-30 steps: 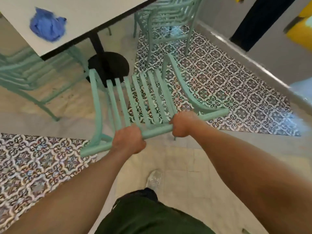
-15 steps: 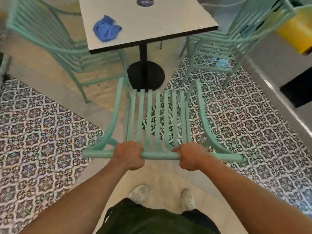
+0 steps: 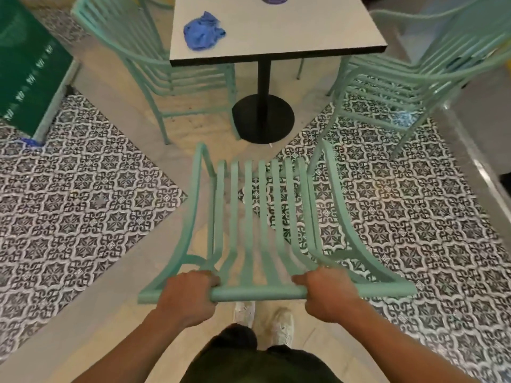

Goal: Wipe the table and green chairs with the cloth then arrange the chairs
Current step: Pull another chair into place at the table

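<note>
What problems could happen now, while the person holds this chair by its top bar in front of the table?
1. If pushed straight ahead, the held chair may hit the table's black base, which lies directly in front of it.
2. The right chair stands close by, so its front leg could catch the held chair's right armrest.
3. Both the left hand and the right hand grip only the top bar, so the chair might tilt.
</note>
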A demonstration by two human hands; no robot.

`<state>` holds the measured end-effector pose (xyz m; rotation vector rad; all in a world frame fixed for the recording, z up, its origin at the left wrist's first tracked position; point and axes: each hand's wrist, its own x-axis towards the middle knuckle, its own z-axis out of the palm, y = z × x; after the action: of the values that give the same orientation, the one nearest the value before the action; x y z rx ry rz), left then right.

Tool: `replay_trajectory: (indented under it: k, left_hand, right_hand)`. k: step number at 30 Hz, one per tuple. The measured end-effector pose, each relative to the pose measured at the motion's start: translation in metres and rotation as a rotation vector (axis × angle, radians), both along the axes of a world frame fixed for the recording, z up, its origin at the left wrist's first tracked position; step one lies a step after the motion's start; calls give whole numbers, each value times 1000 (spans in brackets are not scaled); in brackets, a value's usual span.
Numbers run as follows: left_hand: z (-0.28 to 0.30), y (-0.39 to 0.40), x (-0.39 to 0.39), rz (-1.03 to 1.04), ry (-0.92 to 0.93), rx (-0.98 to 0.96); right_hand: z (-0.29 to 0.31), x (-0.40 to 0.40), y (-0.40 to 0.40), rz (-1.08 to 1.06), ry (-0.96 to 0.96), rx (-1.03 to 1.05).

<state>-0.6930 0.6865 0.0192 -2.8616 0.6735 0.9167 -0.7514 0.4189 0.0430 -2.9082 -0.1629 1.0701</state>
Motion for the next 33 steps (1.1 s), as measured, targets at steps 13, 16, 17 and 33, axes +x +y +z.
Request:
replay_trajectory:
  k: [13, 16, 17, 33]
  left_hand:
    - [-1, -23, 98, -34, -66, -15]
    - [2, -34, 128, -37, -90, -34]
    - [3, -38, 137, -38, -98, -42]
    - [-1, -68, 251, -51, -188, -80]
  right_hand:
    - [-2, 99, -27, -22, -96, -75]
    - [-1, 131, -36, -14, -99, -101]
    - [-2, 141, -40, -11, -111, -113]
    - [-11, 249, -72, -50, -189, -89]
